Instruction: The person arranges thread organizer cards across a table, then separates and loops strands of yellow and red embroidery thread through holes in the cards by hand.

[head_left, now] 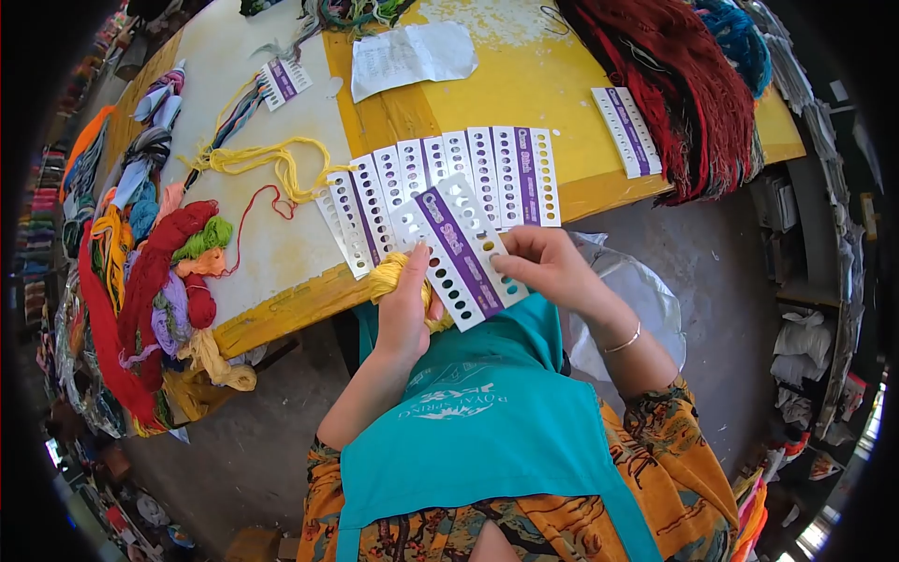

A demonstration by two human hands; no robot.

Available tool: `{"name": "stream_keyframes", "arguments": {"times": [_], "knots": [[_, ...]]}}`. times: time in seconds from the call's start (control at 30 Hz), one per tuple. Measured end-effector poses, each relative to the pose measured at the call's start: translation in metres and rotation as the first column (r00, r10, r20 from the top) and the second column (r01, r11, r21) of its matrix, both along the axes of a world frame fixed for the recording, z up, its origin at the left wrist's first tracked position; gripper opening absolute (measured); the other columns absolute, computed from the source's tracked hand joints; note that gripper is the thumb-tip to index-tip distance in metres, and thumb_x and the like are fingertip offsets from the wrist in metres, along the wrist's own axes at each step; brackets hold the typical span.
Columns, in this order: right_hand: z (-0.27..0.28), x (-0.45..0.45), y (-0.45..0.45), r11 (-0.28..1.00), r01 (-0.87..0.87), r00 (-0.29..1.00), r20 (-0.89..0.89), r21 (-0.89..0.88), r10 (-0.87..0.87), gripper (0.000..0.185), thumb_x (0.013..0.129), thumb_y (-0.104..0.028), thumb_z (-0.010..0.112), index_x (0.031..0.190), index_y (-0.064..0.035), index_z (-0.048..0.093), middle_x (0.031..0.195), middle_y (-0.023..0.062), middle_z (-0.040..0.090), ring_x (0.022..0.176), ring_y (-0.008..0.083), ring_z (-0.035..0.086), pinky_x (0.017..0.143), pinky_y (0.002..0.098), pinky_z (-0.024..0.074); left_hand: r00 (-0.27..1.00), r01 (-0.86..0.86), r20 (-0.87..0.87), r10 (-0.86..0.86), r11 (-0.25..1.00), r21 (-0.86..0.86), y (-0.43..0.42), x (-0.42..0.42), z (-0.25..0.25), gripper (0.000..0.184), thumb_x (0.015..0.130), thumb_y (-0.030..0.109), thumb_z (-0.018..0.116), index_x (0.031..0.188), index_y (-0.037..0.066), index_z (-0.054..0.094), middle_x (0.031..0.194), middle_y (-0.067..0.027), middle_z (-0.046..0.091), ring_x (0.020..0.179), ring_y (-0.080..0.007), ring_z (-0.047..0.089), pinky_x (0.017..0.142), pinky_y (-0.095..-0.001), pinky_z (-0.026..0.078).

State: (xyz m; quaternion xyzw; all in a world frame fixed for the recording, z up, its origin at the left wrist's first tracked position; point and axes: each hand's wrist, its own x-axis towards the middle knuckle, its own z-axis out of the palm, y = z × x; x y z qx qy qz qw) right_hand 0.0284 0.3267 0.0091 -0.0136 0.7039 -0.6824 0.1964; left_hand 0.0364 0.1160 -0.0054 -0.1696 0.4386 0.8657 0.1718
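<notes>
My left hand (405, 309) is closed around a yellow thread skein (386, 277) and grips the left edge of a white-and-purple punched thread card (459, 245). The card is tilted above my lap, with rows of holes along both long sides. On its right edge my right hand (548, 267) is closed, thumb and fingers pinched by a hole where a bit of yellow shows. Whether a strand lies between those fingertips is hidden. Just behind, several similar cards (482, 173) lie fanned out at the table edge. Loose yellow thread (281, 159) trails on the tabletop to their left.
Coloured skeins (173, 244) are heaped at the table's left. A dark red thread bundle (670, 84) hangs over the right side, beside another punched card (626, 131). Crumpled paper (412, 58) and a threaded card (283, 82) lie farther back. A plastic bag (637, 309) is below, right.
</notes>
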Motion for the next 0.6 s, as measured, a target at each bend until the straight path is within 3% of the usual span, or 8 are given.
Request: {"name": "stream_keyframes", "arguments": {"times": [0.07, 0.1, 0.13, 0.2, 0.27, 0.4, 0.5, 0.6], "knots": [[0.007, -0.001, 0.0, 0.993, 0.045, 0.995, 0.088, -0.111, -0.035, 0.007, 0.088, -0.01, 0.067, 0.088, -0.0033, 0.066, 0.077, -0.0042, 0.062, 0.07, 0.0011, 0.054, 0.061, 0.0173, 0.0421, 0.996, 0.063, -0.054, -0.066, 0.997, -0.052, -0.003, 0.001, -0.002, 0.035, 0.101, 0.031, 0.048, 0.122, 0.003, 0.055, 0.105, -0.0081, 0.066, 0.05, -0.0042, 0.043, 0.04, -0.0188, 0.029], [0.002, -0.005, 0.006, 0.976, 0.19, 0.979, 0.095, -0.11, -0.18, 0.008, 0.089, -0.013, 0.066, 0.086, -0.0051, 0.066, 0.073, -0.0047, 0.062, 0.066, 0.0013, 0.054, 0.057, 0.0169, 0.0404, 0.989, 0.11, -0.096, -0.116, 0.992, -0.063, -0.007, 0.0, 0.002, 0.043, 0.101, 0.034, 0.048, 0.127, 0.001, 0.054, 0.111, -0.0108, 0.065, 0.049, -0.0047, 0.04, 0.041, -0.019, 0.03], [0.007, -0.015, 0.015, 0.955, 0.293, 0.955, 0.069, -0.04, -0.289, 0.012, 0.09, -0.016, 0.065, 0.083, -0.0063, 0.065, 0.072, -0.0049, 0.061, 0.061, 0.001, 0.052, 0.052, 0.0166, 0.0369, 0.979, 0.161, -0.107, -0.172, 0.981, -0.109, -0.013, 0.0, 0.014, 0.051, 0.102, 0.036, 0.041, 0.136, -0.001, 0.048, 0.122, -0.0165, 0.062, 0.048, -0.0046, 0.037, 0.042, -0.0181, 0.029], [-0.006, -0.035, 0.049, 0.893, 0.449, 0.893, 0.031, 0.041, -0.45, 0.016, 0.09, -0.017, 0.065, 0.082, -0.0033, 0.065, 0.07, -0.0034, 0.061, 0.057, 0.0023, 0.05, 0.05, 0.0176, 0.0363, 0.976, 0.146, -0.156, -0.154, 0.987, -0.066, -0.029, 0.005, 0.024, 0.048, 0.102, 0.035, 0.038, 0.131, -0.001, 0.052, 0.122, -0.0176, 0.062, 0.048, -0.0042, 0.037, 0.042, -0.0179, 0.028], [-0.026, -0.051, 0.079, 0.865, 0.481, 0.877, -0.103, 0.143, -0.47, 0.017, 0.09, -0.015, 0.065, 0.086, 0.0015, 0.065, 0.071, -0.0003, 0.063, 0.058, 0.0044, 0.053, 0.051, 0.0189, 0.0394, 0.975, 0.097, -0.203, -0.094, 0.995, 0.005, -0.049, 0.01, 0.027, 0.045, 0.102, 0.033, 0.038, 0.125, -0.002, 0.056, 0.112, -0.0174, 0.065, 0.045, -0.0045, 0.036, 0.041, -0.0187, 0.026], [-0.03, -0.052, 0.077, 0.89, 0.424, 0.904, -0.014, 0.169, -0.428, 0.017, 0.089, -0.014, 0.065, 0.087, 0.0028, 0.065, 0.073, 0.0019, 0.064, 0.061, 0.0057, 0.058, 0.053, 0.0189, 0.0428, 0.933, 0.008, -0.359, 0.035, 0.993, 0.119, -0.085, 0.016, 0.044, 0.038, 0.101, 0.029, 0.039, 0.117, 0.001, 0.06, 0.098, -0.0114, 0.068, 0.037, -0.0053, 0.033, 0.038, -0.0208, 0.023], [-0.032, -0.05, 0.077, 0.877, 0.455, 0.888, -0.001, 0.152, -0.46, 0.018, 0.089, -0.015, 0.065, 0.087, 0.0031, 0.065, 0.073, 0.0021, 0.064, 0.059, 0.0058, 0.057, 0.053, 0.0189, 0.0425, 0.892, -0.082, -0.433, 0.127, 0.989, 0.121, -0.106, 0.025, 0.063, 0.04, 0.104, 0.033, 0.038, 0.116, 0.001, 0.06, 0.081, -0.0036, 0.058, 0.037, -0.0049, 0.033, 0.037, -0.0211, 0.023], [-0.03, -0.048, 0.079, 0.859, 0.496, 0.865, 0.018, 0.126, -0.501, 0.018, 0.089, -0.015, 0.065, 0.086, 0.0027, 0.065, 0.072, 0.0023, 0.064, 0.059, 0.0058, 0.057, 0.052, 0.0192, 0.0417, 0.834, -0.077, -0.531, 0.149, 0.985, 0.156, -0.128, 0.032, 0.084, 0.04, 0.105, 0.032, 0.035, 0.116, 0.002, 0.057, 0.081, -0.0029, 0.052, 0.037, -0.0056, 0.035, 0.037, -0.0207, 0.024]]}}
